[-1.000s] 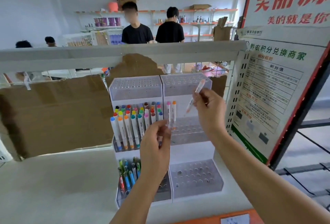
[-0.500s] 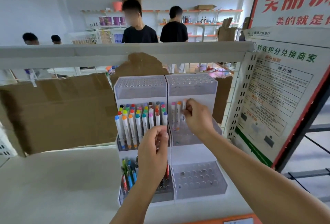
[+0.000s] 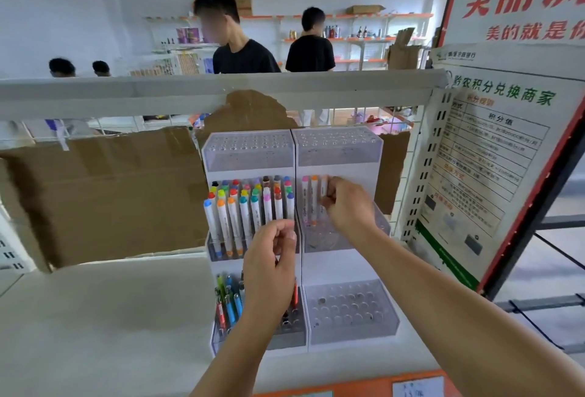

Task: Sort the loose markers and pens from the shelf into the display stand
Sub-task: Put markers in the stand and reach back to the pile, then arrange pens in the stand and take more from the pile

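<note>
While the right hand (image 3: 346, 206) pinched a white marker (image 3: 324, 189) between thumb and curled fingers, that marker stood upright in the middle tier of the right column of the display stand (image 3: 338, 267), touching the hand on its left side. Two more markers stood just left of it in the same tier: one pink-capped (image 3: 305, 197), one orange-capped (image 3: 314, 197). So 3 markers in that tier, counting the held one; its cap colour was hidden by the fingers.

The left hand (image 3: 272, 270) sat lower and left of the right hand, in front of the left column, fingers curled in toward the thumb. Could not tell whether it held anything.

Just above and left of the left hand: a dense block of white-barrelled markers with coloured caps (image 3: 250, 203), front row about 8, several rows behind, too packed to count exactly. Below the left hand, partly behind the wrist: a cluster of slimmer pens (image 3: 228, 301) in green, blue and red, at least 6 showing.

Below the right forearm: the bottom right tray (image 3: 351, 311), holes showing. Above both hands: 2 clear top trays (image 3: 250, 153).

The stand stood on a white shelf (image 3: 95, 317). Cardboard (image 3: 104, 194) backed the shelf left of the hands; a printed notice (image 3: 487, 156) hung to the right. 4 people were visible beyond.
</note>
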`<move>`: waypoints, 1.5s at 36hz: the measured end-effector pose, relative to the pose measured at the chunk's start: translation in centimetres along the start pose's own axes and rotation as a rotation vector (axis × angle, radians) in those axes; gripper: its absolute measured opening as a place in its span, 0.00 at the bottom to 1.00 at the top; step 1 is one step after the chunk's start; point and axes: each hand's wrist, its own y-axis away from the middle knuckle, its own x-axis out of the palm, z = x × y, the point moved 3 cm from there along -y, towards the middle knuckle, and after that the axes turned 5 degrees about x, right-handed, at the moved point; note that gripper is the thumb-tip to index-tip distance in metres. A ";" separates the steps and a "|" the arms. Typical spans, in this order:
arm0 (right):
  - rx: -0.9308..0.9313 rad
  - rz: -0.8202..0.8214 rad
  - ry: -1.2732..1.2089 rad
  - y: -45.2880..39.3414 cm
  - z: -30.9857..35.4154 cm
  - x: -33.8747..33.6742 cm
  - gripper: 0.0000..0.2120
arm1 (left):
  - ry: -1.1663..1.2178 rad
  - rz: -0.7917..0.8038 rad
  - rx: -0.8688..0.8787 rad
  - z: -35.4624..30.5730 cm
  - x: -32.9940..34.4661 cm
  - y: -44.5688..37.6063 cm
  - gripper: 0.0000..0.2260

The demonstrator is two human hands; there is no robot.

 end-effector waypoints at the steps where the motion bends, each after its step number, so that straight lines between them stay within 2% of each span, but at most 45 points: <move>1: 0.003 -0.004 -0.024 0.2 -0.2 -0.1 0.03 | -0.003 -0.008 0.007 0.0 -0.2 0.1 0.07; 7: -0.106 -0.165 -0.065 2.4 -0.1 -1.5 0.13 | -0.033 -0.040 -0.001 0.0 -1.5 1.0 0.06; 13: -0.371 -0.173 -0.016 5.7 3.4 -0.9 0.17 | -0.162 -0.078 -0.071 1.0 -4.5 2.5 0.07; 17: -0.434 -0.146 -0.094 7.5 5.5 0.2 0.16 | -0.253 -0.119 -0.145 2.1 -7.8 3.7 0.07; 20: -0.486 -0.238 -0.114 8.2 5.5 0.8 0.14 | -0.345 -0.172 -0.186 2.5 -10.7 5.0 0.07; 26: -0.489 -0.321 -0.146 9.3 5.9 1.5 0.17 | -0.481 -0.208 -0.260 2.9 -15.1 7.1 0.09; 31: -0.715 -0.337 -0.183 12.5 8.8 2.3 0.15 | -0.603 -0.181 -0.315 3.4 -17.7 8.3 0.13; 34: -0.819 -0.220 -0.191 14.5 11.4 3.9 0.14 | -0.651 -0.161 -0.342 3.9 -19.6 9.0 0.13; 43: -0.848 0.309 0.080 20.3 19.2 10.9 0.22 | -0.873 0.002 -0.531 5.5 -29.3 12.1 0.17; 48: -0.850 0.475 0.152 23.9 24.7 13.8 0.28 | -0.996 0.091 -0.618 6.5 -36.0 14.6 0.21; 54: -0.892 0.592 0.159 28.0 31.4 17.4 0.30 | -1.046 0.191 -0.769 8.5 -43.3 18.6 0.29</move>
